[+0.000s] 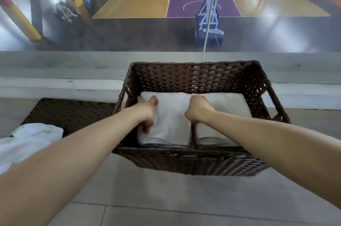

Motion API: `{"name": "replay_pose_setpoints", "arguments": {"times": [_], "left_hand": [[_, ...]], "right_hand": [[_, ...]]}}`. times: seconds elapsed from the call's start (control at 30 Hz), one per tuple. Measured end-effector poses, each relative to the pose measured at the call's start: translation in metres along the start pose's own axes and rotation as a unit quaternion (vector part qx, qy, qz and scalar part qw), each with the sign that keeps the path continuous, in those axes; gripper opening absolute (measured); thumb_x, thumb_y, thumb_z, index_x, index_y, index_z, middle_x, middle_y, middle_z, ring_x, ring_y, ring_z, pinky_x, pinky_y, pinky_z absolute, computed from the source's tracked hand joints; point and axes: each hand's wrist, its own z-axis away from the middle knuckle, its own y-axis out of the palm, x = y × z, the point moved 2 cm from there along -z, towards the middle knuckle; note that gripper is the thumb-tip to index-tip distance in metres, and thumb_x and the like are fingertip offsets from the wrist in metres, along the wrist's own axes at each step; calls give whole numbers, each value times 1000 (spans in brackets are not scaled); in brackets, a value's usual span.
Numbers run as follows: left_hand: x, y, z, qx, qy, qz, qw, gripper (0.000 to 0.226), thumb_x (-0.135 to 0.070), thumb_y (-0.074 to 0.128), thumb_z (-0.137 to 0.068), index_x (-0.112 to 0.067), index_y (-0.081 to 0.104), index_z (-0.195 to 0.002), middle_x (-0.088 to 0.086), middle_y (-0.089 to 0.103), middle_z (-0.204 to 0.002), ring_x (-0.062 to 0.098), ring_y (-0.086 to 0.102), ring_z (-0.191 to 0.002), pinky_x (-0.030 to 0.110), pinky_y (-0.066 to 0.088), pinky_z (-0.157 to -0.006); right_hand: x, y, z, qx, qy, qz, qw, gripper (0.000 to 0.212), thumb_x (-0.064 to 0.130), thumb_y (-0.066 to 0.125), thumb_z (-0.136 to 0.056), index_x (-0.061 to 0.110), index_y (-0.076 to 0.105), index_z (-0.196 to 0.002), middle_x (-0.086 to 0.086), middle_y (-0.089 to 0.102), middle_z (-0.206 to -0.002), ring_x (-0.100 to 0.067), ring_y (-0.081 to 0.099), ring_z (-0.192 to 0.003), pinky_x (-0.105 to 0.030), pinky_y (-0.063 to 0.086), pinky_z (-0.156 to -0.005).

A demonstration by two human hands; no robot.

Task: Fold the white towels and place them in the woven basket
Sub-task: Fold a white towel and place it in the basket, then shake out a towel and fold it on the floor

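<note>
Folded towel (pixel 171 120) lies in left half of basket (pixel 193 159), beside second stack (pixel 227 103). Left hand (pixel 147 115) grips its left edge, thumb on top. Right hand (pixel 197 109) curls over its right edge, fingertips hidden in gap. Loose towels (pixel 31 137) lie on woven mat (pixel 70 111), left of basket.

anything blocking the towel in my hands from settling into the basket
Nothing visible does. The left hand and right hand grip the folded towel already inside the woven basket, on its left side, beside the right stack.

We stretch both arms forward, left hand (pixel 148 115) and right hand (pixel 197 110) curled, gripping opposite edges of the folded towel (pixel 172 115).
</note>
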Motion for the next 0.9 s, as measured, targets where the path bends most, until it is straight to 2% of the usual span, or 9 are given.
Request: {"name": "replay_pose_setpoints", "arguments": {"times": [0.03, 0.1, 0.2, 0.33, 0.43, 0.5, 0.63, 0.77, 0.9], "left_hand": [[-1, 0, 1, -21, 10, -49, 999, 132, -31, 103, -65, -32, 16, -163, 25, 13, -161, 46, 37, -143, 53, 50, -112], [-1, -5, 5, -73, 56, -178, 980, 141, -56, 100, -61, -25, 12, -168, 25, -1, -171, 45, 11, -159, 52, 28, -128], [7, -7, -3, -73, 97, -242, 963, 152, -72, 91, -63, -16, -1, -171, 22, -17, -176, 38, -9, -165, 51, 4, -135], [15, 5, -31, -59, 94, -223, 968, 100, -31, 63, -105, -22, -13, -171, 12, -17, -179, 30, -5, -167, 46, 4, -135], [14, 3, -33, -60, 94, -241, 964, 100, -25, 62, -105, -24, -13, -170, 12, -16, -179, 30, -4, -167, 47, 6, -135], [11, -7, -17, -68, 106, -236, 964, 99, -25, 66, -102, -24, -4, -172, 14, -5, -180, 32, 6, -167, 48, 14, -134], [17, -34, 42, -166, 165, -222, 947, 75, -41, 82, -86, -25, 49, -151, 7, 55, -145, 30, 58, -132, 47, 51, -107], [59, -62, 118, -316, 184, -127, 922, 58, -44, 74, -92, -27, 57, -145, 1, 60, -136, 28, 62, -122, 43, 54, -95], [140, -57, 177, -364, 118, -36, 923, 49, -48, 69, -96, -27, 62, -140, 2, 64, -133, 31, 65, -119, 48, 56, -94]], "right_hand": [[3, -5, 4, -74, -37, 38, 996, 16, 12, 69, -91, 6, 59, -102, -10, 61, -98, -27, 62, -83, -34, 50, -69], [7, -4, 5, -151, -114, 53, 981, 69, 49, 80, -86, 11, 53, -136, -12, 57, -133, -34, 58, -121, -44, 54, -93], [14, 17, -6, -32, -189, 146, 971, 134, 98, 60, -66, 18, 21, -167, -15, 24, -171, -36, 21, -159, -54, 23, -129], [7, 46, -28, 86, -186, 248, 947, 159, 103, 62, -56, 20, -15, -169, -10, -21, -176, -30, -18, -163, -53, -4, -132], [7, 43, -27, 93, -183, 243, 948, 159, 101, 64, -58, 20, -17, -168, -10, -24, -175, -29, -21, -162, -52, -5, -132], [10, 31, -19, 93, -185, 245, 947, 153, 98, 66, -61, 20, -6, -170, -11, -13, -177, -30, -9, -164, -53, 2, -133], [23, -9, 13, 59, -179, 190, 964, 94, 76, 69, -85, 19, 46, -155, -7, 50, -157, -30, 50, -140, -49, 45, -114], [67, -49, 68, -40, -234, 108, 966, 64, 57, 65, -98, 20, 56, -150, -4, 59, -149, -27, 54, -136, -41, 47, -109], [145, -62, 135, -181, -346, 20, 921, 42, 44, 64, -100, 18, 67, -132, -4, 69, -127, -28, 64, -117, -45, 52, -100]]}}
